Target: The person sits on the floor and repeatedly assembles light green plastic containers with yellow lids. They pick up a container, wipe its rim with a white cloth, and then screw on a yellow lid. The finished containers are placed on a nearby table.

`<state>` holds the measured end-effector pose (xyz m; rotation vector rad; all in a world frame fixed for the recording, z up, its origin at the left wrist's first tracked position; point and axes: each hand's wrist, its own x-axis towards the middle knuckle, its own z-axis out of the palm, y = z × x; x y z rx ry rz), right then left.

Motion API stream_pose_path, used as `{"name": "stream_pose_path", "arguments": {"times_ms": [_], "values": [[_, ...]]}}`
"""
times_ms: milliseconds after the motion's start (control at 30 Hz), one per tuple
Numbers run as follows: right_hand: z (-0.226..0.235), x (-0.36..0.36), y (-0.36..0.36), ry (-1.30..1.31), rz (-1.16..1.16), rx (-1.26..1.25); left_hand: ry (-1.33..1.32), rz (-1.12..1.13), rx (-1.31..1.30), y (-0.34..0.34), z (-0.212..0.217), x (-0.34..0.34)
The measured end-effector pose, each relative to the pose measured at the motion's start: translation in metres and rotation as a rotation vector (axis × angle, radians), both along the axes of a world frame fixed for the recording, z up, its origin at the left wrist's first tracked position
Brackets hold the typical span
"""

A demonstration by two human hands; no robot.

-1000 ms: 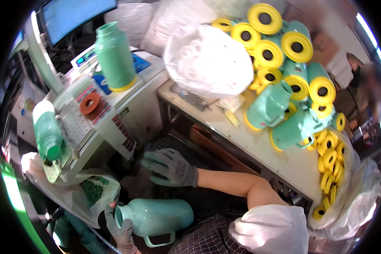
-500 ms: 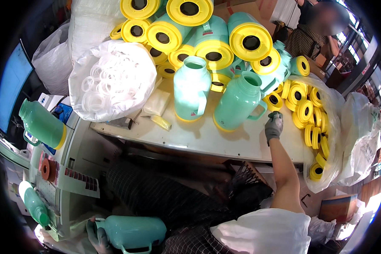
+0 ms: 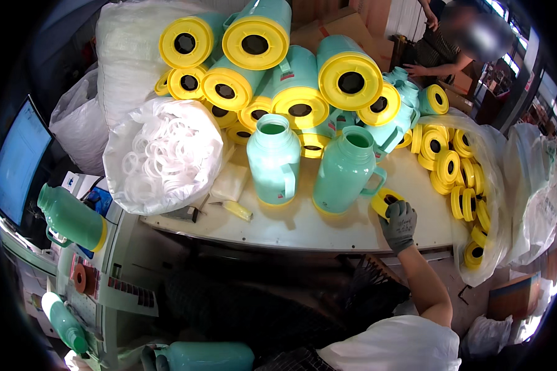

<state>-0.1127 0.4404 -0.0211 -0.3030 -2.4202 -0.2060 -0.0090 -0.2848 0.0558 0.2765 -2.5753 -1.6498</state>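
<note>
My right hand (image 3: 400,226), in a grey glove, grips a yellow ring-shaped base cap (image 3: 380,200) with a dark centre, tilted up at the front of the table. Beside it stands an upright mint-green thermos jug (image 3: 343,176) with an open neck and a side handle. Another green thermos jug (image 3: 272,157) is upright to its left. At the lower edge my left hand (image 3: 155,360), gloved and partly cut off, holds a green thermos jug (image 3: 210,356) lying sideways, by its neck end.
A white bag (image 3: 120,185) of clear rings stands on the left of the table (image 3: 303,232). Behind are stacked jugs with yellow bases (image 3: 299,102). A clear bag (image 3: 494,204) of yellow caps lies right. A person (image 3: 442,55) works at the back right.
My right hand has drawn a yellow cap toward me from the right side of the standing jugs. My left hand and its jug sit lower in view; the whole view has shifted.
</note>
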Motion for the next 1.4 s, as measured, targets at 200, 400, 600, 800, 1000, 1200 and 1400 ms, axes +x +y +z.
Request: {"name": "stream_pose_path", "arguments": {"times_ms": [200,400,600,800,1000,1200,1400], "values": [[0.075,0.018,-0.203,-0.167,0.820,-0.809,0.039,0.094,0.038,0.003,-0.003,0.011],[-0.063,-0.063,-0.360,-0.520,0.616,-1.283,0.087,0.194,0.178,0.028,-0.019,0.009],[-0.051,-0.038,-0.406,-0.220,1.126,-0.880,0.174,0.631,0.466,0.045,-0.046,0.056],[-0.067,-0.079,-0.407,-0.618,0.833,-1.251,0.389,0.566,0.934,0.018,-0.106,0.066],[0.064,-0.090,-0.450,-0.420,1.142,-1.627,0.398,0.756,1.219,0.028,-0.095,0.067],[0.085,-0.067,-0.460,-0.065,1.709,-0.856,0.273,0.737,0.696,0.047,-0.107,0.049],[0.081,-0.056,-0.451,-0.164,1.739,-0.906,0.224,0.750,1.527,0.052,-0.084,0.058]]}}
